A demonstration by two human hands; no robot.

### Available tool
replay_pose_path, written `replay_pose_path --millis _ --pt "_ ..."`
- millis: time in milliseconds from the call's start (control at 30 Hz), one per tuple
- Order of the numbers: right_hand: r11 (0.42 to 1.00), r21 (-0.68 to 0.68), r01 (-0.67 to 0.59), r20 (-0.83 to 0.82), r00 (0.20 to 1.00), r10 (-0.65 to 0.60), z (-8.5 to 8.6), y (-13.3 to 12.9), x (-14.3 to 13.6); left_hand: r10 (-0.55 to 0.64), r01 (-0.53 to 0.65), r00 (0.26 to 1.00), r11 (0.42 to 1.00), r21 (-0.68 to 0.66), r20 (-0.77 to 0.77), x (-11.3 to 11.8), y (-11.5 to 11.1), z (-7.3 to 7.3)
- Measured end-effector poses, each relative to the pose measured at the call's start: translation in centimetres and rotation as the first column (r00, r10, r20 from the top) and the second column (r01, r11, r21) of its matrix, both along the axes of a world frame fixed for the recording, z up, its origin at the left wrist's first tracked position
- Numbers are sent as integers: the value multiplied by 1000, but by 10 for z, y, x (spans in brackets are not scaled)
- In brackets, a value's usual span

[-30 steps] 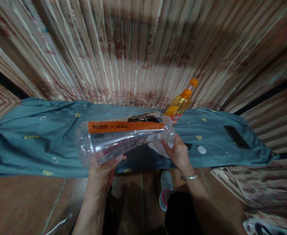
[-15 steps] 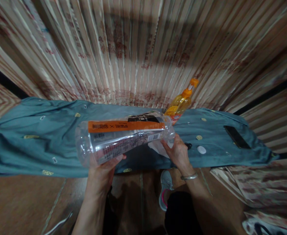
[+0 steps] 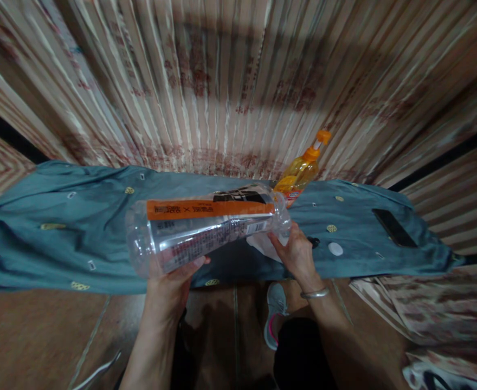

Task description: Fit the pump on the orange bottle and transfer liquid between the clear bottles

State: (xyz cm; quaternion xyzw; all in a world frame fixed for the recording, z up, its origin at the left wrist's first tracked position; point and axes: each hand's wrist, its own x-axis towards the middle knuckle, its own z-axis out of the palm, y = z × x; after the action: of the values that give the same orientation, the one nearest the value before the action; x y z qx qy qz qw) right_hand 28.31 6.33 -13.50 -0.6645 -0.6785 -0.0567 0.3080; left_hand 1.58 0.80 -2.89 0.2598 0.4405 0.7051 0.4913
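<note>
A large clear plastic bottle [image 3: 210, 225] with an orange and silver label lies sideways in the air above the teal cloth. My left hand [image 3: 173, 276] is wrapped round its wide base end from below. At the neck end on the right, my right hand [image 3: 297, 250] grips the bottle with thumb and fingers; a silver bangle circles that wrist. Something white like a tissue or thin cloth [image 3: 265, 246] shows beneath the neck, beside my right hand. Just behind the neck stands an orange pump bottle [image 3: 299, 172], tilted in view.
The teal cloth [image 3: 92, 233] covers a narrow table. On its right are a white round cap [image 3: 335, 249], a small black object [image 3: 314, 242] and a black phone [image 3: 393, 227]. A pleated patterned curtain [image 3: 230, 97] hangs behind. A grey shoe [image 3: 276, 311] shows on the tiled floor.
</note>
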Motion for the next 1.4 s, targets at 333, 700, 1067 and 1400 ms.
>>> replay_pose_path --millis 333,700,1067,1400 --pt "1000 9 6 26 1000 -6 0 0 0 -3 3 1000 1000 23 0 2 0 1" --pt "1000 14 20 13 1000 -20 0 0 -1 18 -18 999 1000 3 32 2 0 2" --pt "1000 -3 5 3 1000 -5 3 -1 -2 26 -26 998 1000 -18 51 2 0 3" --pt "1000 4 2 9 1000 -2 2 -1 -1 17 -18 999 1000 12 33 2 -1 3"
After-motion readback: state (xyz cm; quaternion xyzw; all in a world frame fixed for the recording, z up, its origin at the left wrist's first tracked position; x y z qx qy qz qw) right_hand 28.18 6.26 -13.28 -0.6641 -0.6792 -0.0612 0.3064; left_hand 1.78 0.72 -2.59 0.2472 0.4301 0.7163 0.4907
